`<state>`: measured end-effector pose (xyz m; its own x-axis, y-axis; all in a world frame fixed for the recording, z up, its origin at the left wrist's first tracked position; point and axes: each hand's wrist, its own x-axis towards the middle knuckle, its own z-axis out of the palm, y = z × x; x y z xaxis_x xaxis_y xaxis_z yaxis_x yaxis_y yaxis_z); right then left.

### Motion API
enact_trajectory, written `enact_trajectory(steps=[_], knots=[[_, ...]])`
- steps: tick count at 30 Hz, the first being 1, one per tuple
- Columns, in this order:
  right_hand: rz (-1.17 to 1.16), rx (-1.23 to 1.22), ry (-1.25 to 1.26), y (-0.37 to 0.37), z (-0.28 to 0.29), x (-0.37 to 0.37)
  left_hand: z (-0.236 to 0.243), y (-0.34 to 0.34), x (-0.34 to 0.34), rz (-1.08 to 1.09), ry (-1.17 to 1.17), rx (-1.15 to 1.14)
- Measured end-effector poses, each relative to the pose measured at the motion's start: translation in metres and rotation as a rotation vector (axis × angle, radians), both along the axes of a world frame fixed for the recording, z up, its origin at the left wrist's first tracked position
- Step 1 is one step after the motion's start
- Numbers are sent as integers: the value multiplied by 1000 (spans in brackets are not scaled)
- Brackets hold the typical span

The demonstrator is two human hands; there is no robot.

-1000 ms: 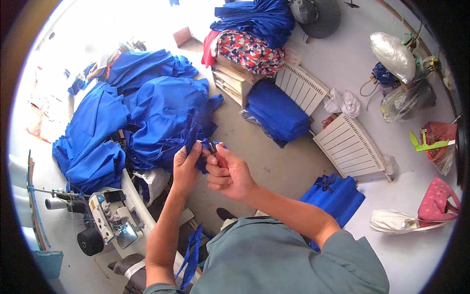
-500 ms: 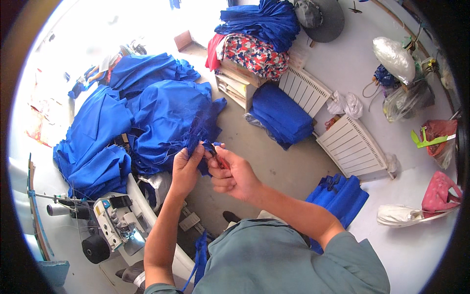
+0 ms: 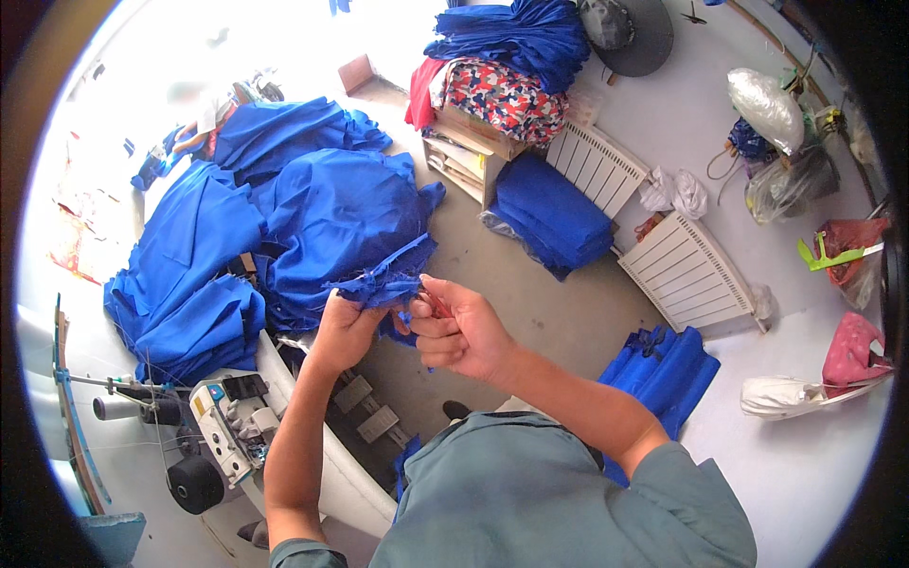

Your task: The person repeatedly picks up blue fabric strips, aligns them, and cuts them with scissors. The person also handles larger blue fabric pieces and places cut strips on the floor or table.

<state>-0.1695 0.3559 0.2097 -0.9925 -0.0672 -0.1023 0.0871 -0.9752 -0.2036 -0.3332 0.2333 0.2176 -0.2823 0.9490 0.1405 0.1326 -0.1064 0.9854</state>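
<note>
My left hand (image 3: 343,331) is closed on a piece of blue cloth (image 3: 390,273) with a ragged, frayed edge, which spreads above the fingers. Close by on the right, my right hand (image 3: 466,333) wraps round small red-handled snips (image 3: 438,305). Their blades are hidden by the fingers and the cloth, so I cannot tell whether they touch it. A large heap of blue cloth (image 3: 331,204) lies just beyond both hands, with loose threads along its near side.
A sewing machine (image 3: 225,426) and a black thread cone (image 3: 195,485) stand at lower left, with pedals (image 3: 379,422) beneath. White slatted racks (image 3: 686,275), folded blue cloth (image 3: 554,213) and a small cabinet (image 3: 466,168) stand ahead right. A blue bundle (image 3: 658,379) lies near my right elbow.
The cloth in my left hand has turned and now spreads in a wider strip above the fingers. My right hand has moved slightly right, and less of the snips shows.
</note>
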Motion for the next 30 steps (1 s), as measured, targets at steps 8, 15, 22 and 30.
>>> enact_trajectory(steps=[8,15,22,30], knots=[[-14,17,-24,-24,3,-20,26,-18,-16,-36,302,171],[-38,62,-37,-46,9,-34,-33,-44,-42,103,-53,113],[-112,200,-177,-56,16,-30,-10,-37,-42,115,-662,169],[-858,1213,-238,-23,-75,-51,3,-34,-54,116,-694,175]])
